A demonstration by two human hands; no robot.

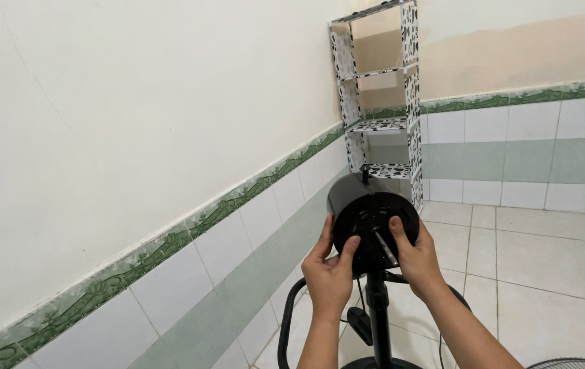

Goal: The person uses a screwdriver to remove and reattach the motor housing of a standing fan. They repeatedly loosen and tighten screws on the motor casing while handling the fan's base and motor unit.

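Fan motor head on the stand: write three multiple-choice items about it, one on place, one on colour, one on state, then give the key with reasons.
1. Where does the patterned shelf unit stand?
A. In the corner of the room, behind the fan motor head
B. On the floor right beside the person's feet
C. Hung high on the left wall

2. What colour is the fan motor head?
A. White
B. Black
C. Green

3. How do the hands meet the motor head?
A. Both rest on the floor tiles
B. Only one touches it
C. Left hand and right hand grip its round face from either side

Key:
1 A, the shelf unit stands where the two tiled walls meet.
2 B, housing and pole are black.
3 C, both thumbs lie on the face, the bare shaft between them.
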